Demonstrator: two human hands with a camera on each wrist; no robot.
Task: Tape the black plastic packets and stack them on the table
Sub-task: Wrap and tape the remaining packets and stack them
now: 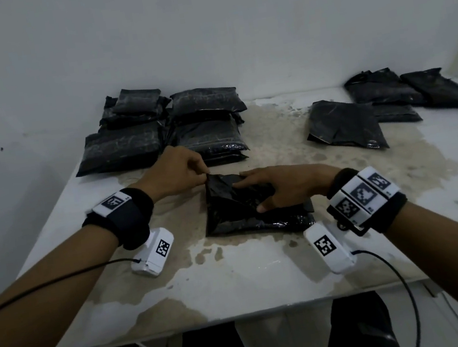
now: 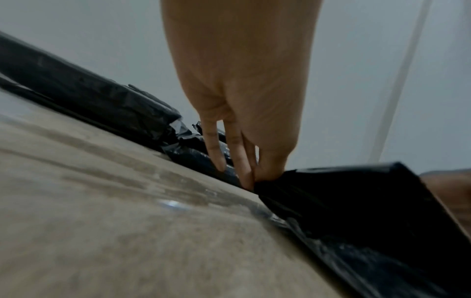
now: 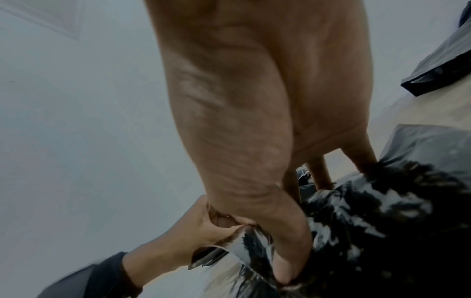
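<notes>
A black plastic packet (image 1: 252, 211) lies flat near the front middle of the table (image 1: 236, 275), glossy and crumpled, its far flap folded over and its far left corner lifted off the surface; behind it on the left stands a stack of packets (image 1: 162, 129), several deep, dull black with creased film, set in two adjoining piles close to the wall; on the right, well apart from the stack, lie loose packets (image 1: 383, 104), flatter and slacker, one (image 1: 346, 126) nearest the middle lying alone, the others overlapping toward the far right corner.
</notes>
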